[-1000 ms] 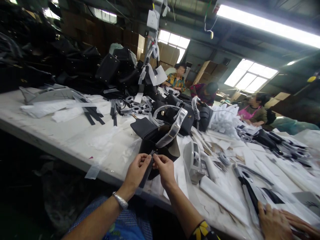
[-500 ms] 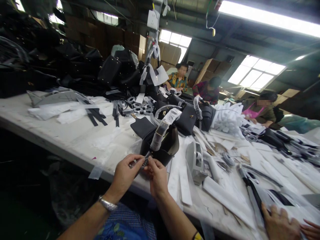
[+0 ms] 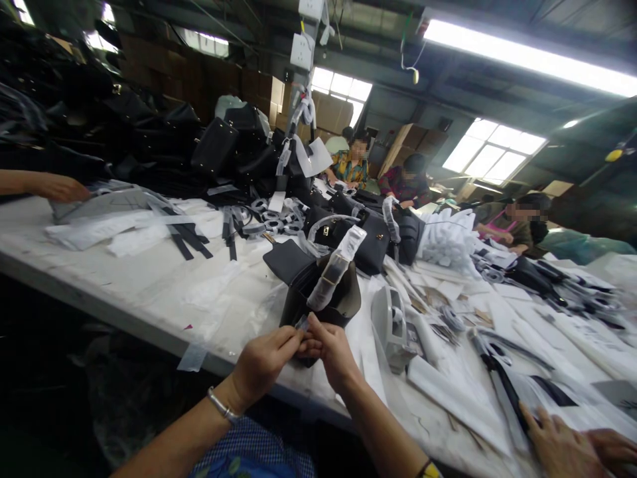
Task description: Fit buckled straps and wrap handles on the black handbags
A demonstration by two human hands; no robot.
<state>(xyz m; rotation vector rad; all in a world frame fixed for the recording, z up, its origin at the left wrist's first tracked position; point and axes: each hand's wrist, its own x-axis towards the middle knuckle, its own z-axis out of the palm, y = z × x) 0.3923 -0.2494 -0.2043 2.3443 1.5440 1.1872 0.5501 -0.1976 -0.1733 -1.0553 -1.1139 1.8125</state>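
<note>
A black handbag [image 3: 292,299] stands with its top open on the near edge of the table, its flap folded back to the left. Clear plastic covers its upright handle [image 3: 326,285]. Close against the near side of the bag, my left hand [image 3: 263,364] pinches a small piece of plastic wrap [image 3: 302,323] between thumb and fingers. My right hand [image 3: 334,346] meets it there, thumb up and fingers curled on the same piece. Fingers hide most of that piece and what it is fixed to.
A grey tape dispenser [image 3: 389,325] stands right of the bag. Black bags [image 3: 371,239] and wrapped handles lie behind, black straps [image 3: 184,236] at left. A co-worker's hand [image 3: 562,435] rests at lower right, another's [image 3: 62,188] at far left. Several people sit across the table [image 3: 149,292].
Both my hands have shifted slightly right and down, still together at the bag's near side. The wrapped handle leans a little more to the right. A co-worker's hand has appeared at far left.
</note>
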